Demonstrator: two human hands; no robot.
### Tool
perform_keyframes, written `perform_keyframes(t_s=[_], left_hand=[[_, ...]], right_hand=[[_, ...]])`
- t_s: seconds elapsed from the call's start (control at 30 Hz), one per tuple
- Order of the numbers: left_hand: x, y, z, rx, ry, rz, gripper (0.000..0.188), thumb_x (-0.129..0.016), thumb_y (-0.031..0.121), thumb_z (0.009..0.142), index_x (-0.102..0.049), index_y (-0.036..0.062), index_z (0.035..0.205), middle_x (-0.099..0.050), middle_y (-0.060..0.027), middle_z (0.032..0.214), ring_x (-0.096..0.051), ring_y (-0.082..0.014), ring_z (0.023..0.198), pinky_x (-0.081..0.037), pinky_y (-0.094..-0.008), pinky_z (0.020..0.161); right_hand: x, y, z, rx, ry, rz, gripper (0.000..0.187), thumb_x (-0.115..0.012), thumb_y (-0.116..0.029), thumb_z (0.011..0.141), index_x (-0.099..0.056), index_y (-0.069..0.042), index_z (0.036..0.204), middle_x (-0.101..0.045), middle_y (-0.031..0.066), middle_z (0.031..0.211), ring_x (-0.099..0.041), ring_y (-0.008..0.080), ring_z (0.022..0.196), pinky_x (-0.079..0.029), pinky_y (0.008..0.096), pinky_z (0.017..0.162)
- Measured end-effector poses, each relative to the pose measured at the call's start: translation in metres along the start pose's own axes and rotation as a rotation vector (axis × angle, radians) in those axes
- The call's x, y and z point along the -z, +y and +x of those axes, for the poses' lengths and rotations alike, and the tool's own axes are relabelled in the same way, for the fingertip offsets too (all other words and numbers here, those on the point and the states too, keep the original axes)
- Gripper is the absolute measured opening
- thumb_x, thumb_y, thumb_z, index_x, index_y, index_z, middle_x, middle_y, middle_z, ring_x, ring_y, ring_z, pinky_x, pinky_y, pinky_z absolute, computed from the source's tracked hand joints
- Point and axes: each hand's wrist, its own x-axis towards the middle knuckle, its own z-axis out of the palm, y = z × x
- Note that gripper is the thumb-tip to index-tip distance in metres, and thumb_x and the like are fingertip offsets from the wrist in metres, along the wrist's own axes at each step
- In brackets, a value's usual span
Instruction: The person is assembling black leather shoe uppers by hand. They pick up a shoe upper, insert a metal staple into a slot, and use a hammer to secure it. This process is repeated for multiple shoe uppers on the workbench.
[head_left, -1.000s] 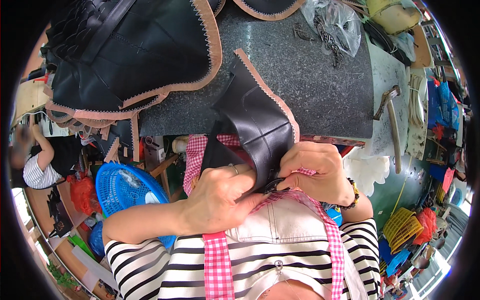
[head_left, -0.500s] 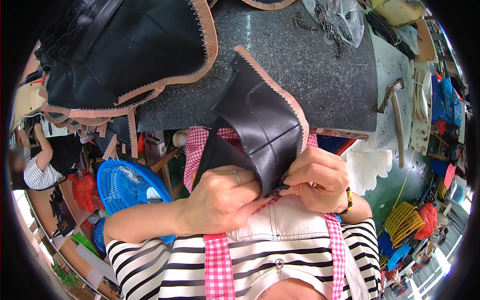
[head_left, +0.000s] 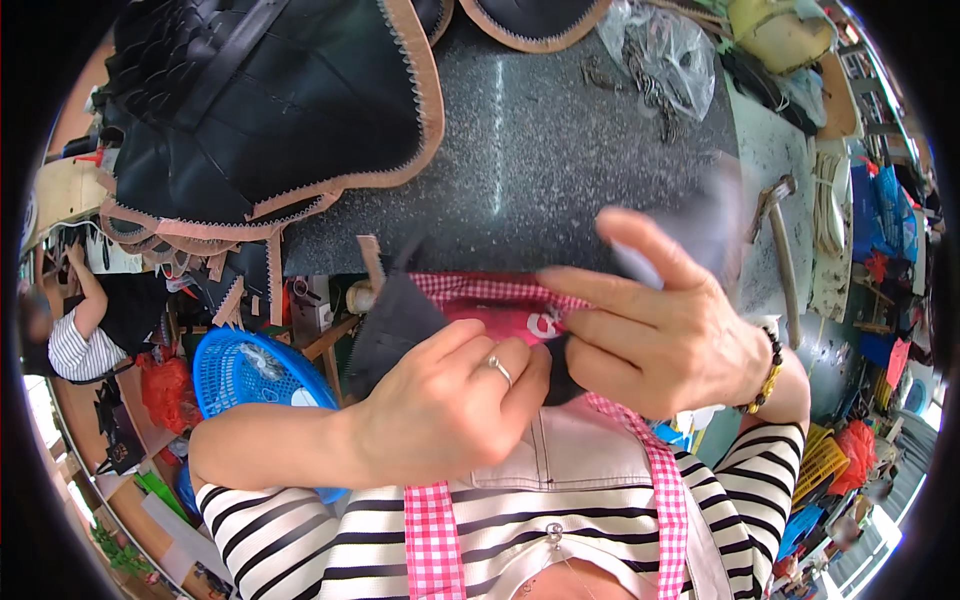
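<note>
My left hand (head_left: pixel 450 405), a ring on one finger, is closed on a black leather piece (head_left: pixel 390 330) in front of my chest. A light brown strip (head_left: pixel 371 262) stands up at the piece's far left corner. Close beside it, my right hand (head_left: pixel 665 340) has its thumb raised and its forefinger stretched leftward, apart from each other; I see nothing gripped between them. Past that thumb is a grey smear (head_left: pixel 700 230), too blurred to name. Between the hands shows my pink checked apron (head_left: pixel 480 290).
Large black leather pieces (head_left: pixel 270 110) with zigzag-stitched brown edges cover the dark slab's (head_left: pixel 560 150) left side. A hammer (head_left: pixel 785 240) lies at right, and a clear plastic bag (head_left: pixel 670 60) at the back. A blue basket (head_left: pixel 225 365) stands lower left; another person (head_left: pixel 90 330) works at far left.
My right hand has moved up and right and its fingers have spread from their pinch. The leather's brown-edged flap no longer shows sharply between the hands. My left hand keeps its grip.
</note>
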Motion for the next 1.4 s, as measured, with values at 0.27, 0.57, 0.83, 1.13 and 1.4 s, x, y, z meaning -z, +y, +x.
perform_keyframes(t_s=[0.27, 0.57, 0.83, 1.13, 1.4], left_hand=[[0.004, 0.005, 0.0, -0.109, 0.108, 0.359, 0.039, -0.059, 0.011, 0.058, -0.067, -0.0094, 0.089, -0.062, -0.0162, 0.081, -0.061, -0.0212, 0.069, -0.052, -0.0327, 0.068], [0.012, -0.004, 0.007, 0.05, -0.034, 0.059, 0.033, -0.064, 0.007, 0.067, -0.065, -0.0057, 0.098, -0.065, -0.0137, 0.088, -0.065, -0.0241, 0.074, -0.052, -0.0338, 0.07], [0.041, -0.061, 0.038, 0.413, -0.465, -0.593, 0.025, -0.071, 0.006, 0.075, -0.068, -0.0023, 0.099, -0.07, -0.0165, 0.087, -0.069, -0.021, 0.081, -0.051, -0.0307, 0.072], [0.034, -0.066, 0.037, 0.487, -0.533, -0.745, 0.02, -0.069, 0.018, 0.088, -0.069, -0.0022, 0.092, -0.06, -0.0086, 0.067, -0.049, -0.0073, 0.064, -0.042, -0.0284, 0.06], [0.02, -0.056, 0.026, 0.533, -0.376, -0.823, 0.023, -0.067, 0.018, 0.09, -0.067, -0.0028, 0.082, -0.049, -0.0062, 0.057, -0.038, -0.0062, 0.057, -0.037, -0.0295, 0.053]], right_hand=[[-0.024, -0.01, -0.01, -0.086, 0.351, 0.121, 0.026, -0.06, -0.014, 0.051, -0.06, -0.001, 0.073, -0.064, 0.0105, 0.083, -0.066, 0.0232, 0.08, -0.053, 0.0428, 0.088], [-0.026, -0.003, -0.016, -0.129, 0.315, 0.33, 0.025, -0.066, -0.011, 0.051, -0.056, 0.0, 0.072, -0.061, 0.0109, 0.077, -0.063, 0.0242, 0.068, -0.054, 0.0432, 0.08], [-0.006, 0.009, -0.001, -0.442, 0.228, 0.708, 0.04, -0.081, -0.009, 0.061, -0.063, -0.007, 0.097, -0.056, 0.0133, 0.111, -0.055, 0.0321, 0.102, -0.045, 0.0402, 0.087], [-0.023, -0.018, -0.001, -0.448, 0.296, 0.101, 0.029, -0.078, -0.02, 0.058, -0.068, -0.009, 0.083, -0.054, 0.0044, 0.1, -0.051, 0.0246, 0.093, -0.039, 0.0395, 0.08], [-0.046, -0.017, -0.012, -0.371, 0.275, 0.196, 0.027, -0.075, -0.02, 0.066, -0.061, -0.007, 0.084, -0.058, 0.0041, 0.089, -0.056, 0.021, 0.075, -0.041, 0.0322, 0.064]])
